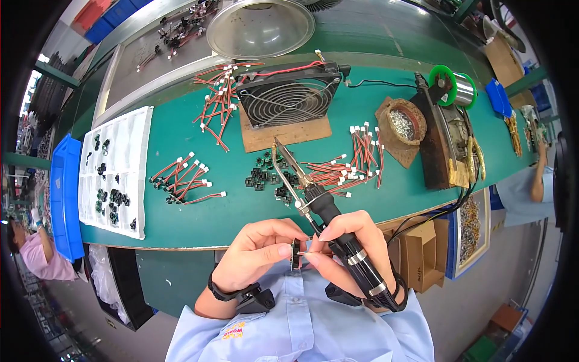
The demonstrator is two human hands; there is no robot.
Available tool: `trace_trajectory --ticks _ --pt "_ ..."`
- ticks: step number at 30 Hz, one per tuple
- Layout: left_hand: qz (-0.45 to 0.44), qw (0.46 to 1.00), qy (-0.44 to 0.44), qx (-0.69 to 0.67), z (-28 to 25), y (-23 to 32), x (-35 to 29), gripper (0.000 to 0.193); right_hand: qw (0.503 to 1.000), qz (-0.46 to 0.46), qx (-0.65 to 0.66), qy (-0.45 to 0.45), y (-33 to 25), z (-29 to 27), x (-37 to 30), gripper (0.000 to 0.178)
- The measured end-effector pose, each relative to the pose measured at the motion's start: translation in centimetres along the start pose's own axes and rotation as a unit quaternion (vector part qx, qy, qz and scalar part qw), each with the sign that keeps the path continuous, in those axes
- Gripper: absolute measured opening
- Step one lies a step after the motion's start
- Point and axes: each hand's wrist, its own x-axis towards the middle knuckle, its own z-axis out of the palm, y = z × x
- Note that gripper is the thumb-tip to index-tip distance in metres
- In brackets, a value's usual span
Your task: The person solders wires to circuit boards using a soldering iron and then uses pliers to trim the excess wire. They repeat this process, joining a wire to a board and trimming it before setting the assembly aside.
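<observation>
My left hand (253,248) pinches a small dark circuit board (295,256) on edge between thumb and fingers, close to my chest. In my right hand (356,241) lies a soldering iron (324,206) with a thin metal feed tube (288,184) along it, its tip pointing up and away over the table. The right thumb and fingertip also pinch a thin wire end at the board's face; whether it touches is too small to tell. Beyond my hands sit black-and-green components (262,177) and red-and-black wire leads with white connectors (329,174).
A black fan (292,95) stands on a wooden board (286,136). To the right are a round pot (405,122), a solder spool (463,90) and a dark block (435,151). Left are more leads (187,180), a white tray (114,130) with components and a blue bin (66,196).
</observation>
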Motion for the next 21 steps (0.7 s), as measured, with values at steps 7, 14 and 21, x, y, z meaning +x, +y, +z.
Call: trace_trajectory --ticks 7,14,21 --pt "-0.032 0.998 -0.003 -0.054 0.17 0.34 -0.01 0.025 0.997 -0.037 -0.060 0.014 -0.50 0.20 0.42 0.034" --pt "-0.026 0.999 0.010 -0.044 0.04 -0.04 -0.10 0.023 0.994 -0.068 -0.078 0.033 -0.18 0.58 0.49 0.033" --pt "-0.019 0.999 0.021 -0.035 0.17 -0.20 -0.06 0.022 0.994 -0.066 -0.082 0.029 -0.10 0.48 0.39 0.034"
